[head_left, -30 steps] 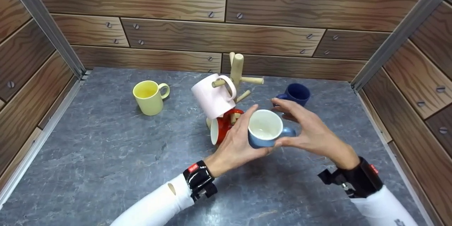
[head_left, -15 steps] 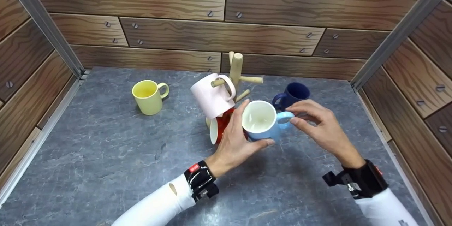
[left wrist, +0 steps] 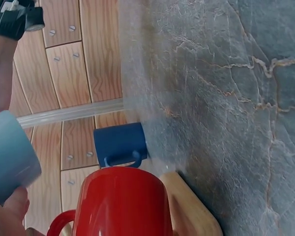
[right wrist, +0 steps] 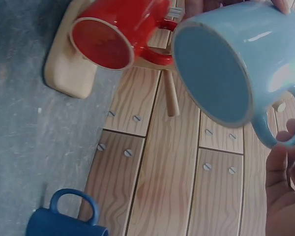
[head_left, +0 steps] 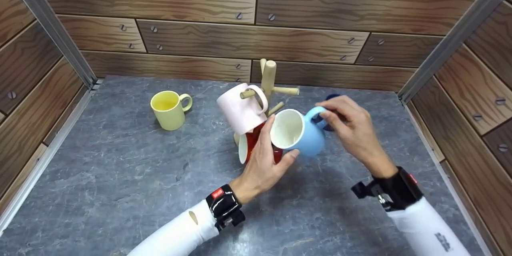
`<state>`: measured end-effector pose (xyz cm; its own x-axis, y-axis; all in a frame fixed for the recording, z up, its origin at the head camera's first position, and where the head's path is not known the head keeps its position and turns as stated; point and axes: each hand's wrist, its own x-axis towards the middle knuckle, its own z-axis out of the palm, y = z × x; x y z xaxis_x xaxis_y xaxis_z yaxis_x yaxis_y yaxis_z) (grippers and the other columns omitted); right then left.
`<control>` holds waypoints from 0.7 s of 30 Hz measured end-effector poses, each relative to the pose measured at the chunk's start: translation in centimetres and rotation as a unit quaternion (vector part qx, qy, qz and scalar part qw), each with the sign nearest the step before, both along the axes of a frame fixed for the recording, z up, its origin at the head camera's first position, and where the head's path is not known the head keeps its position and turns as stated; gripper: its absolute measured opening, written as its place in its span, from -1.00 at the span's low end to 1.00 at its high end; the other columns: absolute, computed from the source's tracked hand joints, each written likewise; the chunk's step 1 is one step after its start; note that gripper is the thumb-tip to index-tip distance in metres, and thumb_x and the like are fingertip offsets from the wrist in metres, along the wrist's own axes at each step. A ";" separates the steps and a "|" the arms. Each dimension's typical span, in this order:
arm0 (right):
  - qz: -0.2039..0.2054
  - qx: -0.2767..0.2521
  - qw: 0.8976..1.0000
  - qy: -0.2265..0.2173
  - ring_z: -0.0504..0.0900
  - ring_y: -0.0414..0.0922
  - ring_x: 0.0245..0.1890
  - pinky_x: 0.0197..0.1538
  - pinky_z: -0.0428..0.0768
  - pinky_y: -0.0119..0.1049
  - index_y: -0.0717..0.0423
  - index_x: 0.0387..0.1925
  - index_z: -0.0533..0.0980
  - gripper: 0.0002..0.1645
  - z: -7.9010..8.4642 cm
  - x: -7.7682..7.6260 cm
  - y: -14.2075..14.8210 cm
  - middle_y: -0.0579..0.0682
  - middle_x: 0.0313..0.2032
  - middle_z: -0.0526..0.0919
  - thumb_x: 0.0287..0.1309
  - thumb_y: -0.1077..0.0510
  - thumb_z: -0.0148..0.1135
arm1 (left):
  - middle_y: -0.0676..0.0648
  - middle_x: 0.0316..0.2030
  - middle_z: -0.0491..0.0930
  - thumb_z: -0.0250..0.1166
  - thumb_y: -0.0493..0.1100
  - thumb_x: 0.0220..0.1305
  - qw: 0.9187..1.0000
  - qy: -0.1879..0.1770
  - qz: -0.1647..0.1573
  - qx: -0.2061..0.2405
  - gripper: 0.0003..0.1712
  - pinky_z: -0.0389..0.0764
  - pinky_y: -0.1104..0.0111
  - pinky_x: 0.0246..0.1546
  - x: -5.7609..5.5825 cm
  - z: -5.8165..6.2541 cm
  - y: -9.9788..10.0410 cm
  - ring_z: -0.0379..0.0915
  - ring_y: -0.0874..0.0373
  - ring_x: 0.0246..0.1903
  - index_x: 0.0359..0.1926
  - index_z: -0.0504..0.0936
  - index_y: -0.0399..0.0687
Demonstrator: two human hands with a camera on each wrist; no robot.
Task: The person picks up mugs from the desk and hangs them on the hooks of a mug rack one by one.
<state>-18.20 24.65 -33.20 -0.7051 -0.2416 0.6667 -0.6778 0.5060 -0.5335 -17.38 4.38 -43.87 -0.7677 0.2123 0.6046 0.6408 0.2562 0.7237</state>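
holding the light-blue mug (head_left: 310, 138) tilted above the gray marbled tabletop (head_left: 160, 192), mouth toward ten o'clock, the left hand (head_left: 262, 164) has it between thumb and fingers; the right hand (head_left: 354, 128) pinches its handle (head_left: 315, 112) at one o'clock. from that mug in the head view, a red mug (left wrist: 123, 201) lies at nine, a wooden mug tree (head_left: 269, 76) at eleven, its hanging pale pink mug (head_left: 238, 108) at ten, a yellow mug (head_left: 169, 117) farther past nine, a partly hidden navy mug (left wrist: 120, 140) near one.

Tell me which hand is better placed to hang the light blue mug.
Right, probably: the right hand pinches the light blue mug by its handle, and a bare peg points toward that side. The left hand supports the mug away from the handle.
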 end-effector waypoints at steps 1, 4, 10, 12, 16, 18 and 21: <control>-0.002 -0.004 1.000 0.004 0.53 -0.25 -0.32 -0.29 0.51 -0.54 0.29 -0.13 0.64 -0.77 0.1 -0.2 -0.2 0.04 -0.24 0.62 0.14 0.44 0.25 | -0.15 0.31 0.23 0.24 0.17 0.27 1.000 0.004 0.001 0.007 0.01 0.43 0.23 0.15 0.0 0.0 0.0 0.30 0.12 0.18 0.47 -0.09 -0.20; -0.002 -0.009 1.000 0.012 0.51 -0.25 -0.36 -0.33 0.48 -0.54 0.28 -0.12 0.64 -0.76 0.4 -0.9 -0.6 0.05 -0.23 0.62 0.16 0.42 0.25 | -0.15 0.35 0.20 0.29 0.11 0.27 0.999 0.018 0.000 0.031 0.00 0.43 0.26 0.15 -0.2 0.0 0.1 0.29 0.11 0.19 0.45 -0.07 -0.23; 0.001 -0.022 1.000 0.017 0.52 -0.25 -0.37 -0.32 0.49 -0.52 0.31 -0.13 0.64 -0.78 1.3 -1.8 -1.6 0.08 -0.22 0.63 0.16 0.41 0.25 | -0.20 0.35 0.17 0.28 0.03 0.30 0.996 0.041 -0.002 0.075 -0.05 0.46 0.27 0.15 -0.3 0.0 0.2 0.30 0.04 0.20 0.45 -0.08 -0.21; 0.002 -0.029 0.999 0.019 0.52 -0.26 -0.35 -0.30 0.48 -0.53 0.31 -0.14 0.64 -0.79 1.5 -2.1 -1.8 0.09 -0.22 0.63 0.17 0.40 0.25 | -0.24 0.33 0.17 0.24 0.04 0.33 0.995 0.044 0.002 0.085 -0.07 0.48 0.27 0.12 -0.3 0.0 0.3 0.32 0.01 0.19 0.45 -0.09 -0.22; 0.014 -0.023 1.000 0.014 0.55 -0.23 -0.37 -0.32 0.50 -0.49 0.10 -0.09 0.67 -0.76 0.6 -4.0 -1.2 -0.06 -0.19 0.63 0.22 0.29 0.26 | -0.29 0.36 0.13 0.13 0.14 0.38 0.995 0.055 0.027 0.082 -0.07 0.38 0.19 0.22 -0.2 -0.3 0.5 0.24 -0.02 0.26 0.45 -0.11 -0.28; 0.020 -0.018 1.000 0.006 0.55 -0.21 -0.41 -0.36 0.52 -0.47 0.02 -0.07 0.67 -0.75 0.2 -4.8 -1.0 -0.13 -0.18 0.63 0.22 0.26 0.27 | -0.29 0.39 0.09 0.10 0.16 0.39 0.995 0.058 0.036 0.075 -0.07 0.31 0.16 0.27 -0.2 -0.4 0.5 0.18 -0.03 0.30 0.46 -0.13 -0.29; 0.028 -0.015 0.999 0.001 0.56 -0.21 -0.40 -0.35 0.53 -0.46 0.08 -0.07 0.67 -0.74 0.4 -5.0 -1.4 -0.11 -0.18 0.63 0.20 0.29 0.28 | -0.28 0.42 0.02 0.11 0.14 0.39 0.996 0.053 0.032 0.069 -0.04 0.25 0.15 0.31 -0.2 -0.7 0.5 0.12 -0.03 0.34 0.47 -0.18 -0.30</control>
